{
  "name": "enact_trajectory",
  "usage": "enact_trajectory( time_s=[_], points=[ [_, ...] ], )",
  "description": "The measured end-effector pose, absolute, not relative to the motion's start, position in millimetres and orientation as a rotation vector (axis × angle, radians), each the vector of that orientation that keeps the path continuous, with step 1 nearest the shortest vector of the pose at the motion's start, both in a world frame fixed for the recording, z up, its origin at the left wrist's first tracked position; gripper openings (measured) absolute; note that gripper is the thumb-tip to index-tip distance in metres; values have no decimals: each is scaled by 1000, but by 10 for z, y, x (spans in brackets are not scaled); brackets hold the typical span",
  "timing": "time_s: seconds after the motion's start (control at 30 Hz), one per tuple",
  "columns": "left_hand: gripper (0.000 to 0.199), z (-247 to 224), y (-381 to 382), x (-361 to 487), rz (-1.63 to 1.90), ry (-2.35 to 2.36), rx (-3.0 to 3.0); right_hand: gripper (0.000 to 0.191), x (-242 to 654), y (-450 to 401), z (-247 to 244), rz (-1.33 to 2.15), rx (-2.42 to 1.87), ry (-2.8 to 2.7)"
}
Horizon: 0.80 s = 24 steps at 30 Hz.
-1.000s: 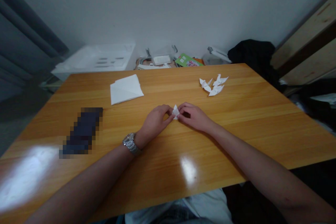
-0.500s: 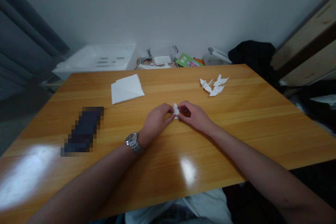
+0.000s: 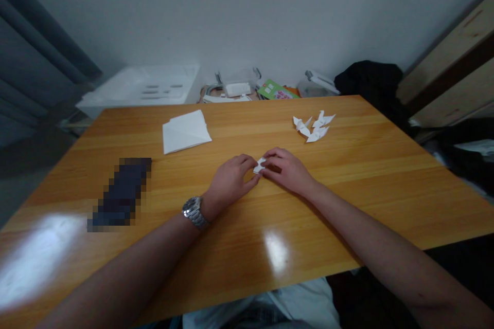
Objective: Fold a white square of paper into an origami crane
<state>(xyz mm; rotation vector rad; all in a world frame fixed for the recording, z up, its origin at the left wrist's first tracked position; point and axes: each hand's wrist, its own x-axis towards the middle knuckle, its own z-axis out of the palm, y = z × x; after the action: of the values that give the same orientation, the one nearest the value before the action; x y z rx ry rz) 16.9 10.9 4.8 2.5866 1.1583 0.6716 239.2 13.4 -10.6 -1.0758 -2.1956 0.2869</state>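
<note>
A small folded piece of white paper point(image 3: 259, 166) lies between my hands, low over the middle of the table. My left hand point(image 3: 232, 180) has its thumb and fingertips closed at the paper's left side, and a metal watch point(image 3: 194, 212) is on that wrist. From the right, my right hand point(image 3: 287, 170) grips the paper with bent fingers and thumb. The fingertips cover part of the folds. Beyond my right hand rest several white origami birds point(image 3: 316, 127) in a loose group.
A stack of white paper sheets point(image 3: 187, 132) lies at the back left of the wooden table point(image 3: 239, 247). Nearer on the left is a dark blurred-out object point(image 3: 122, 193). Behind the far edge are a white tray point(image 3: 154, 85) and a green booklet point(image 3: 277, 90).
The folded paper stood up as a point between my fingers; now it lies lower and flatter. My right fingers have moved over it, and both hands stay in nearly the same place.
</note>
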Motion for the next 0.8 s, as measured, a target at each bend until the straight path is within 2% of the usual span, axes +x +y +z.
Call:
enact_trajectory(
  time_s=[0.17,0.4,0.63,0.8],
  points=[
    [27,72,90,152,624,1186,2608,15,2421,122,-93,282,-1009,-2258],
    [22,61,101,126,642,1229,2644,23,2465,114,-86,249,-950,-2354],
    [28,103,87,108,615,1255,2711,28,2481,101,-60,245,-949,-2433],
    [26,77,101,90,613,1275,2676,30,2476,81,-26,213,-980,-2467]
  ],
)
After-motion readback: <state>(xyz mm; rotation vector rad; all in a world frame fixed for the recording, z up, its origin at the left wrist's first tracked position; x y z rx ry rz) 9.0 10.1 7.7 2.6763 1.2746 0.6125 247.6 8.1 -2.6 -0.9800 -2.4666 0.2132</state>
